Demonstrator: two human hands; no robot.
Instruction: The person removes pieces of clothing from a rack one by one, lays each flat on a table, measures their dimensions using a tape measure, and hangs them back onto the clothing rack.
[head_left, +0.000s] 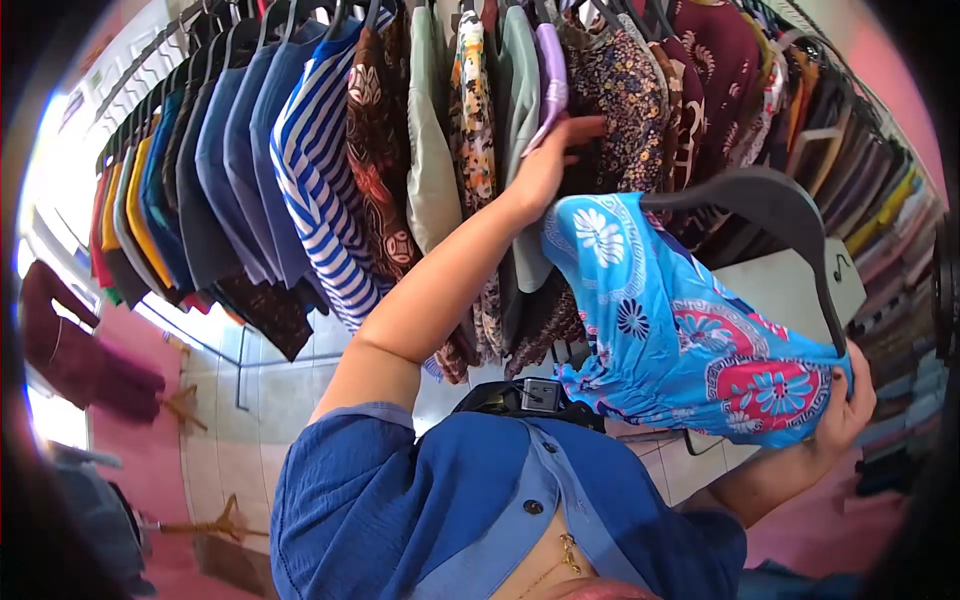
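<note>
My right hand (pixel 848 400) is closed around the lower corner of a bright blue shirt with pink and white floral medallions (pixel 650 300), at the end of a black hanger (pixel 770 195). The shirt hangs tilted on that hanger, its upper shoulder beside my left wrist. My left hand (pixel 552 165) reaches in among the hanging clothes, fingers stretched out to the right. It touches the edge of a purple garment (pixel 552 75) and lies in front of a dark shirt with small flowers (pixel 615 95). Part of its palm is hidden from view.
Clothes on black hangers fill the rack, among them a blue-and-white striped top (pixel 320 170) and plain blue shirts (pixel 240 150). More garments (pixel 880 220) hang along the right. At left, a maroon garment (pixel 90 360) is near wooden stand legs (pixel 215 520) on the tiled floor (pixel 215 440).
</note>
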